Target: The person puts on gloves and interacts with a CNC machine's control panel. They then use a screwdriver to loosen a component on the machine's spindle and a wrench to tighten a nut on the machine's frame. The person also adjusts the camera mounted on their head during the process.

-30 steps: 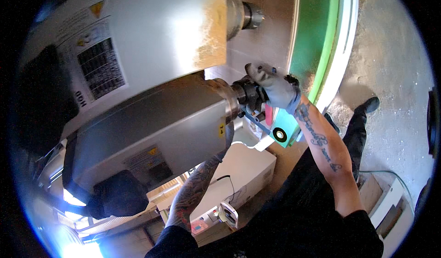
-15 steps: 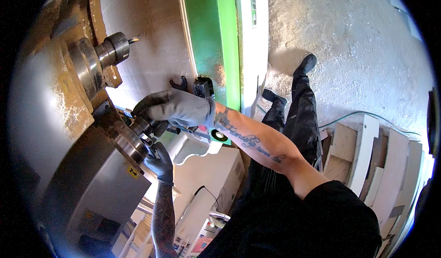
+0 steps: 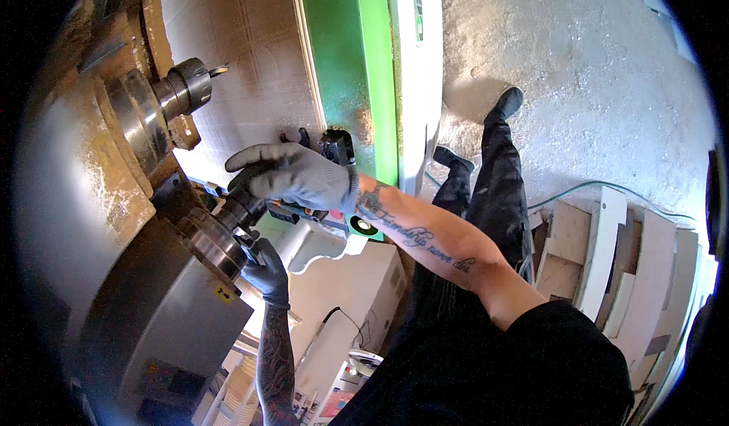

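Note:
My right hand (image 3: pixel 296 177), in a grey and black glove, is over a dark ridged collet chuck (image 3: pixel 237 215) on the lower machine spindle (image 3: pixel 206 240). Its fingers are spread and curved around the chuck's end, with one finger stretched out clear of it. From below, my left hand (image 3: pixel 266 272), in a dark glove, is closed beside the spindle's front face. A shiny metal piece (image 3: pixel 248 242) sticks out at its fingertips, mostly hidden by them. Above stands a second spindle with its own collet chuck (image 3: pixel 190 86) and a cutting tool (image 3: pixel 219 70) in it.
A dark open-jawed wrench (image 3: pixel 304 136) lies partly hidden behind my right hand, near a black block (image 3: pixel 336 146). A green machine edge (image 3: pixel 372 69) runs alongside. Stacked boards (image 3: pixel 600 259) and a hose (image 3: pixel 607 186) are on the floor at right.
The fingers of my right hand have loosened from the chuck and spread apart, one now extended. My left hand stays at the spindle. The view has shifted slightly.

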The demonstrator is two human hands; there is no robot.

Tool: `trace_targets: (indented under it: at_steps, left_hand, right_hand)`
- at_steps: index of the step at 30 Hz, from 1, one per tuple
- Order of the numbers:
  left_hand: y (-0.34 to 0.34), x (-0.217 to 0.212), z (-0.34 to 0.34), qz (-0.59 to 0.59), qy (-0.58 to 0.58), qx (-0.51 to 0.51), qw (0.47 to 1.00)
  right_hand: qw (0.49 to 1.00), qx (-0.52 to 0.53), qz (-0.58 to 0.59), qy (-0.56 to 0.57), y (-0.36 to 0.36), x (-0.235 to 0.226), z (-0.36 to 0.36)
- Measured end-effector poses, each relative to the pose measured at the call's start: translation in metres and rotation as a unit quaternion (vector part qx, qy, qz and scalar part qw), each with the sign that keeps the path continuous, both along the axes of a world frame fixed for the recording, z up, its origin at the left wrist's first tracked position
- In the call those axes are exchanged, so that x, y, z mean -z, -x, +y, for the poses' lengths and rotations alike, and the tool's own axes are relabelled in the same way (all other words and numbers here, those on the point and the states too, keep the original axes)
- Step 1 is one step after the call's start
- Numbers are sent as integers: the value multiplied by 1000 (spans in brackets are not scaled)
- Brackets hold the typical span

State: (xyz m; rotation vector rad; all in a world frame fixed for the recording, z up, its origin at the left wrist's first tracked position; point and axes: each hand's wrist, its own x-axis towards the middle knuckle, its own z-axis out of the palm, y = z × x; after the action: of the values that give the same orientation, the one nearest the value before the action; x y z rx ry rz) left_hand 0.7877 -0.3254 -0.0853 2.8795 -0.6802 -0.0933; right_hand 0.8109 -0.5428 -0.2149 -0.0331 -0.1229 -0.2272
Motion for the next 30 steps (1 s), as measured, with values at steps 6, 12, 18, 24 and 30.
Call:
trace_targets:
  at_steps: [6, 12, 18, 24, 30]
  left_hand:
    - [1, 2, 5, 13, 5, -18, 1000]
    - [6, 1, 15, 6, 2, -36, 999]
    - [6, 1, -12, -43, -1, -18, 999]
    - [6, 0, 5, -21, -26, -21, 999]
    - [7, -1, -4, -10, -21, -48, 999]
  right_hand:
    - [980, 60, -163, -95, 9, 4, -10]
    - [965, -208, 48, 152, 15, -26, -47]
    - [988, -147, 45, -9, 18, -13, -13]
    - [975, -213, 19, -66, 18, -5, -31]
    - [979, -182, 33, 79, 24, -6, -30]
